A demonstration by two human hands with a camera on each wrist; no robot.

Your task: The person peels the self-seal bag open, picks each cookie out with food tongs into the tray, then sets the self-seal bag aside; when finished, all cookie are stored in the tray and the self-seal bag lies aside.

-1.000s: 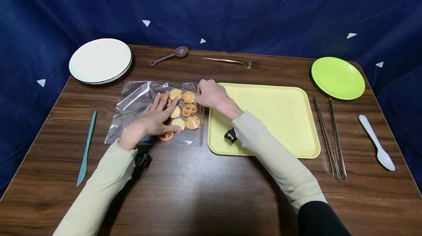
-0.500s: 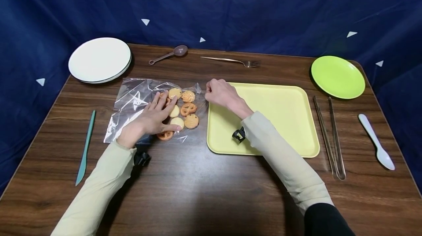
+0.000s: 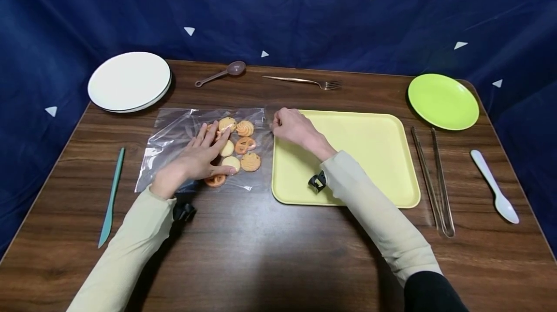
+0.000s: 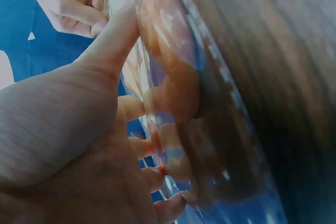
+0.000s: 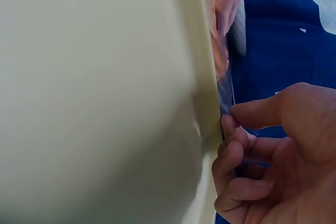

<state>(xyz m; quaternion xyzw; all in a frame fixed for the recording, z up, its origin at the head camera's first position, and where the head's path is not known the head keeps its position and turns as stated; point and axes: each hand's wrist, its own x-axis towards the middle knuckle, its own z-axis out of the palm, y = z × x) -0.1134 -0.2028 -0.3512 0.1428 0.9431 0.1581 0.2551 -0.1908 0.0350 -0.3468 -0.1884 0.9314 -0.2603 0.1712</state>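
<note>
A clear plastic bag lies flat left of centre in the head view, with several cookies and pretzel-shaped biscuits inside. Spread over its middle, my left hand rests on the bag with straight fingers, covering some cookies. My right hand is at the bag's right side, above the upper left corner of the yellow tray. In the right wrist view, thumb and forefinger of the right hand pinch the clear edge of the bag, beside the tray rim. The other fingers are curled.
White plates stand at the back left, a green plate at the back right. A brown measuring spoon and a fork lie behind. Tongs and a white spoon are right, a teal knife left.
My right hand has moved a little to the right from the bag's side to over the tray's left corner. My left hand has stayed on the bag.
</note>
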